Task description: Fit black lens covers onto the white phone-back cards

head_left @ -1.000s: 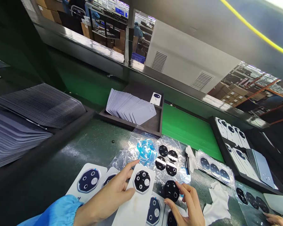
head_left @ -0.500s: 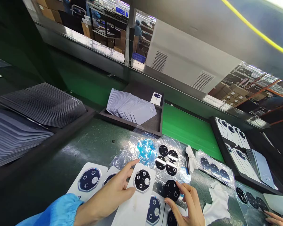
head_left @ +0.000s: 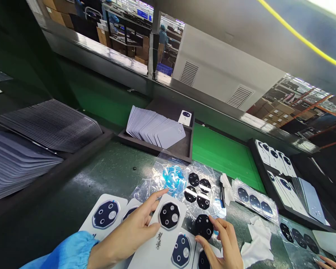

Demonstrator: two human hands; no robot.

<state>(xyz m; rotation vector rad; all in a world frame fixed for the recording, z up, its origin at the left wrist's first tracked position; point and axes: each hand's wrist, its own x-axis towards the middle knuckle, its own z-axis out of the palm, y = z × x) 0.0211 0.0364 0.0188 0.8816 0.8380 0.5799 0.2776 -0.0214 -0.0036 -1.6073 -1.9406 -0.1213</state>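
Note:
My left hand, in a blue sleeve, grips a white phone back cover by its left edge, forefinger stretched along the top. The cover has a black octagonal camera ring. My right hand pinches a black octagonal lens piece between thumb and fingers, just right of the cover. More white covers with dark blue camera rings lie flat under and beside the held one. Several black lens pieces rest on clear plastic film just beyond my hands.
A dark tray holds fanned white covers behind the film. Grey sheet stacks fill the left. A right tray holds more covers. Bagged lens pieces and white cloths lie right. Another person's fingers show bottom right.
The held cover has tilted and slid slightly left, uncovering the cover beneath it. My right hand and its lens piece have stayed put.

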